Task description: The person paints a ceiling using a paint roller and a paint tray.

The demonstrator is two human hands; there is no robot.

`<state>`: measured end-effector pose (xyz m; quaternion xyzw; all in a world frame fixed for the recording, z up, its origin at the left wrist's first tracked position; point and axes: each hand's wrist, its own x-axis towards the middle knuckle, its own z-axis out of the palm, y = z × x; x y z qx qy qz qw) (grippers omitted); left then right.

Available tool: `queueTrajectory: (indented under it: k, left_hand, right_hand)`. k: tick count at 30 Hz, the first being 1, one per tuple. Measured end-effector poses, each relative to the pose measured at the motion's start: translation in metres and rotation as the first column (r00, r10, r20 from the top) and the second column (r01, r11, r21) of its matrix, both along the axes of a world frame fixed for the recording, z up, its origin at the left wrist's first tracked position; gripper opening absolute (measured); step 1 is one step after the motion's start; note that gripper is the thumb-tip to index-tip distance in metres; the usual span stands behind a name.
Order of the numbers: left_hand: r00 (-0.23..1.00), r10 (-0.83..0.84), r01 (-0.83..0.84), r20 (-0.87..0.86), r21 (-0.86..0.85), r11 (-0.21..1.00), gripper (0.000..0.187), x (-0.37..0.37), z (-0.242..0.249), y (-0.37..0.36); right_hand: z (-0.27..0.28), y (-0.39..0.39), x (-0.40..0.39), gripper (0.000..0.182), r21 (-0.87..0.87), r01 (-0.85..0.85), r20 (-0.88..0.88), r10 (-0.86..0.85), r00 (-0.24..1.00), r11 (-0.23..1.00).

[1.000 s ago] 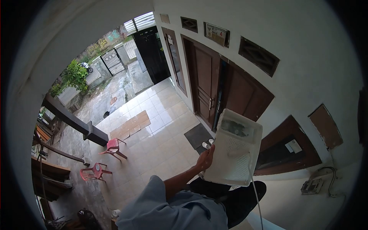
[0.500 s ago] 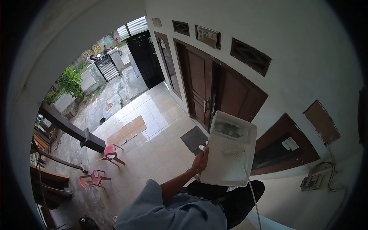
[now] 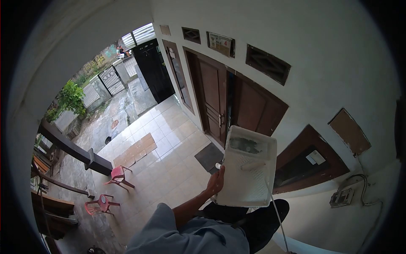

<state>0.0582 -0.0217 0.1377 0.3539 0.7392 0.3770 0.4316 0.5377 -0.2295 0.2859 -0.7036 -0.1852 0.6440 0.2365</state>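
My left hand [image 3: 215, 181] grips the left edge of a white paint tray [image 3: 249, 190], its fingers partly hidden at the rim. A small white piece [image 3: 218, 165] sticks out beside that hand. The tray has a ribbed floor and a dark greenish patch [image 3: 246, 145] at its far end. A whitish paint roller [image 3: 253, 165] lies in the tray, and a thin pole [image 3: 279, 220] runs from it over the near rim to the bottom edge of the view. My right hand cannot be made out.
Below is a tiled floor [image 3: 175, 154] with a dark mat [image 3: 208, 157], cardboard [image 3: 136, 150] and two red chairs [image 3: 119, 176]. Brown doors [image 3: 208, 93] and a window [image 3: 313, 161] line the wall; a meter box [image 3: 341, 197] with cables is at right. People on a motorcycle [image 3: 122, 53] pass outside.
The view has shifted slightly, so the doors and wall appear further left. The tray sits a little further left, still in my left hand. The motorcycle outside has moved right.
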Motion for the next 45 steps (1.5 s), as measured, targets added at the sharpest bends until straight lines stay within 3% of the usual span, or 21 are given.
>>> queueTrajectory:
  k: [1,4,7,8,11,14,15,16,17,20,23,25,27,28,30,34,35,38,40,43,45]
  left_hand:
    - [1.0,0.003,-0.003,0.01,0.004,1.0,0.086,-0.001,-0.004,0.001]
    - [1.0,0.021,-0.021,0.015,0.02,1.0,0.086,-0.004,-0.016,0.003]
    - [1.0,0.006,-0.005,0.016,-0.041,0.999,0.087,-0.008,-0.033,0.005]
    - [1.0,0.001,0.0,0.023,-0.035,0.999,0.087,-0.008,-0.03,0.004]
    - [0.999,-0.033,0.033,0.001,-0.049,0.998,0.086,-0.01,-0.028,0.003]
    - [0.994,-0.096,0.096,-0.055,-0.006,0.995,0.081,-0.014,-0.027,0.002]
    - [0.993,-0.092,0.093,-0.081,0.01,0.996,0.079,-0.01,-0.008,0.002]
    - [0.994,-0.101,0.105,-0.047,0.096,0.99,0.076,-0.022,-0.047,0.002]
    - [0.993,-0.082,0.076,0.081,0.075,0.994,0.076,-0.014,-0.015,-0.002]
    - [0.978,-0.119,0.113,0.17,0.046,0.993,0.08,-0.019,-0.024,-0.006]
    - [0.983,-0.086,0.086,0.165,0.008,0.996,0.082,-0.008,-0.014,-0.003]
    - [0.993,-0.088,0.094,0.079,-0.064,0.994,0.089,-0.017,-0.031,-0.003]
    - [0.981,-0.176,0.174,0.085,0.034,0.984,0.081,-0.025,-0.061,0.0]
    - [0.97,-0.239,0.238,0.049,0.038,0.971,0.079,-0.029,-0.07,0.003]
    - [0.946,-0.324,0.323,0.017,0.043,0.945,0.079,-0.032,-0.083,0.008]
    - [0.942,-0.332,0.333,0.051,0.001,0.943,0.08,-0.024,-0.076,0.016]
    - [0.942,-0.331,0.332,0.057,-0.008,0.943,0.08,-0.021,-0.076,0.017]
    - [0.94,-0.331,0.334,0.084,-0.027,0.942,0.081,-0.021,-0.079,0.02]
    - [0.937,-0.336,0.34,0.101,-0.033,0.94,0.081,-0.027,-0.084,0.02]
    - [0.934,-0.321,0.328,0.155,-0.019,0.945,0.082,-0.04,-0.102,0.011]
    - [0.948,-0.263,0.264,0.179,0.017,0.964,0.08,-0.029,-0.078,0.006]
  right_hand:
    - [0.001,0.001,-0.011,0.032,-0.009,0.084,-0.023,-0.084,0.996,0.996]
    - [-0.009,-0.003,-0.039,0.029,0.215,-0.104,0.196,0.061,0.979,0.971]
    - [-0.027,0.0,-0.056,0.026,0.224,-0.114,-0.012,0.12,0.993,0.968]
    - [-0.007,0.003,-0.085,0.026,0.299,-0.131,0.115,0.101,0.988,0.945]
    - [-0.017,0.002,-0.104,0.026,0.509,-0.106,0.13,0.045,0.99,0.854]
    - [-0.024,0.014,-0.109,0.042,0.621,0.274,-0.275,-0.123,0.953,0.734]
    - [-0.023,0.02,-0.103,0.046,0.616,0.27,-0.297,-0.099,0.95,0.74]
    - [0.0,0.035,-0.119,0.042,0.641,0.177,0.047,-0.269,0.962,0.747]
    - [0.018,0.042,-0.118,0.035,0.643,0.238,-0.037,-0.28,0.959,0.728]
    - [0.042,0.061,-0.101,0.035,0.748,0.335,-0.211,-0.273,0.939,0.573]
    - [0.063,0.095,-0.066,0.032,0.958,0.072,0.025,-0.33,0.944,0.277]
    - [0.098,0.114,-0.053,0.037,0.961,0.106,0.031,-0.478,0.878,0.256]
    - [0.127,0.139,-0.035,0.036,0.966,0.078,0.088,-0.596,0.798,0.247]
    - [0.129,0.155,-0.019,0.037,0.956,0.216,-0.06,-0.591,0.805,0.197]
    - [0.164,0.186,-0.006,0.04,0.984,-0.058,0.153,-0.64,0.753,0.167]
    - [0.21,0.242,0.023,0.04,0.963,-0.015,0.194,-0.651,0.734,0.27]
    - [0.208,0.254,0.029,0.04,0.96,0.021,0.172,-0.649,0.741,0.278]
    - [0.144,0.291,0.061,0.042,0.96,-0.203,0.277,-0.747,0.604,0.192]
    - [0.093,0.291,0.054,0.044,0.973,-0.021,0.172,-0.663,0.729,0.229]
    - [-0.059,0.317,0.112,0.042,0.899,-0.367,0.377,-0.85,0.368,0.24]
    - [-0.066,0.321,0.135,0.045,0.977,-0.21,0.143,-0.805,0.575,0.023]
